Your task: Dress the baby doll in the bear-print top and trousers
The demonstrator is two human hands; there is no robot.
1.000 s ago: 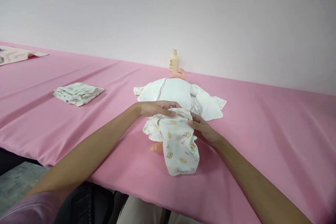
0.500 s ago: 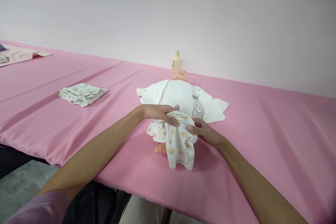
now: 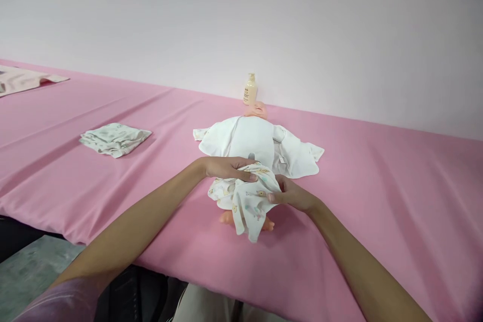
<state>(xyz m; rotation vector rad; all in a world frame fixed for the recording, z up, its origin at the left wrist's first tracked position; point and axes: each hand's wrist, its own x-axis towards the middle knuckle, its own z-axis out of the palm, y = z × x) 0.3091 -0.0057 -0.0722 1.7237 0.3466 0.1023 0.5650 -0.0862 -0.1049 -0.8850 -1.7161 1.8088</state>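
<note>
A baby doll (image 3: 256, 109) lies on its back on the pink table (image 3: 377, 176), head towards the far wall. A white top (image 3: 249, 138) covers its body. Printed baby pants (image 3: 247, 201) are bunched over its legs, and two bare feet (image 3: 226, 217) stick out below. My left hand (image 3: 228, 167) grips the waistband on the left side, fingers curled over the cloth. My right hand (image 3: 289, 193) pinches the same cloth on the right side.
A cream pump bottle (image 3: 249, 89) stands behind the doll's head by the pale wall. A folded printed garment (image 3: 113, 138) lies to the left. Another cloth (image 3: 26, 79) lies at the far left. The table's near edge runs just below my forearms.
The printed pants have been gathered up along the doll's legs: the hanging cloth is shorter and both feet now show. Both hands stayed at the waistband.
</note>
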